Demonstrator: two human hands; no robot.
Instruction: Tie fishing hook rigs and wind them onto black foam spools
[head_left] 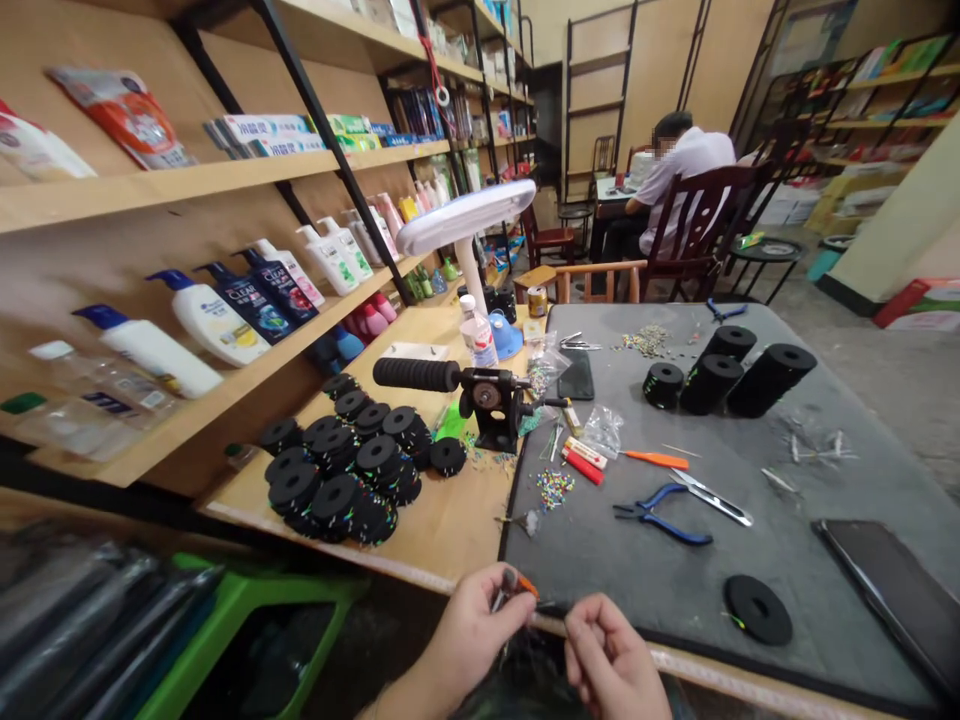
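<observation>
At the front edge of the table, my left hand (484, 625) is closed around a small orange-tipped thing (526, 584) with dark and metallic parts, its kind unclear. Close beside it, my right hand (611, 655) has thumb and fingers pinched together; whatever it grips is too small or hidden to name. A thin dark piece (553, 607) shows between the two hands. To the right, a black foam ring (757, 608) with a yellow-green bit at its rim lies on the grey mat (600, 560). Blue-handled pliers (664, 512) and a silver cutter knife (712, 497) lie beyond my hands.
Piled black foam rings (337, 480) cover the table's left part, beside a hand-cranked winder (487, 398). Colourful beads (555, 488), a red lighter (583, 466) and foam ring stacks (772, 378) are on the mat. A phone (892, 590) lies right. A person (686, 170) sits behind.
</observation>
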